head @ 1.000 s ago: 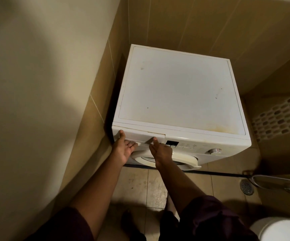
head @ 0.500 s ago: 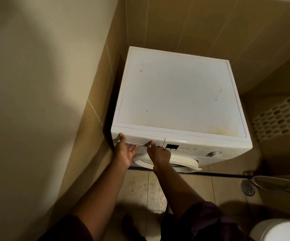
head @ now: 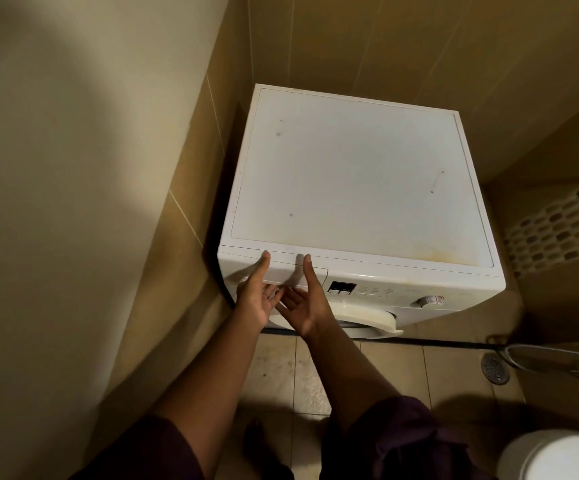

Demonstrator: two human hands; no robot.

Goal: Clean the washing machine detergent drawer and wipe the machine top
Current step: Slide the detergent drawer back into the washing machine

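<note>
A white front-loading washing machine stands in a tiled corner; its flat top (head: pixel 357 181) carries small dark specks and a yellowish stain near the front right. The detergent drawer (head: pixel 283 270) is the front panel's left section and sits flush with the panel. My left hand (head: pixel 257 299) and my right hand (head: pixel 303 303) are both at the drawer's lower edge, palms turned up, thumbs resting high on the drawer face and fingers reaching under it. Whether the fingers hook its recess is hidden.
To the drawer's right are a small display (head: pixel 341 288) and a round dial (head: pixel 428 300); the cream door rim (head: pixel 367 318) juts out below. A wall (head: pixel 73 202) is close on the left. On the floor lie a drain (head: pixel 495 368) and hose (head: pixel 558 355); a toilet (head: pixel 558 455) is at lower right.
Both hands have turned palm-up and drawn together beneath the drawer, thumbs now higher on its face. The view has shifted a little. The drawer still looks flush.
</note>
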